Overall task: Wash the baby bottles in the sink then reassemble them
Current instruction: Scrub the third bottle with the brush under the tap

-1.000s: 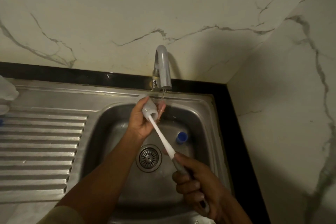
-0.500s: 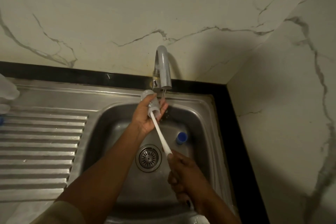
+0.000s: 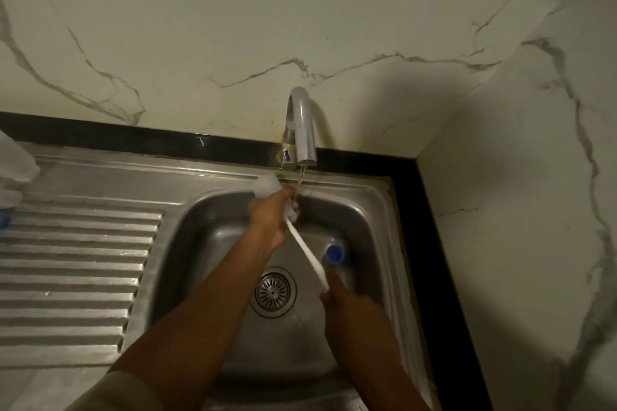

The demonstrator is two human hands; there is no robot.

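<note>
My left hand (image 3: 272, 213) grips a clear baby bottle (image 3: 269, 184) over the steel sink (image 3: 200, 210), just under the tap (image 3: 300, 130), from which a thin stream of water runs. The bottle's rounded end sticks out above my fingers. My right hand (image 3: 347, 305) holds the handle of a white bottle brush (image 3: 307, 253), whose head is pushed into the bottle's lower opening. A blue bottle part (image 3: 334, 253) lies in the basin to the right of the brush.
The round drain (image 3: 275, 292) sits in the middle of the basin. A ribbed steel draining board (image 3: 73, 277) lies to the left, with white items (image 3: 15, 167) and a blue piece (image 3: 4, 219) at its far left edge. Marble walls close the back and right.
My right hand has pushed the brush up deeper into the bottle. My left hand has raised the bottle slightly toward the tap.
</note>
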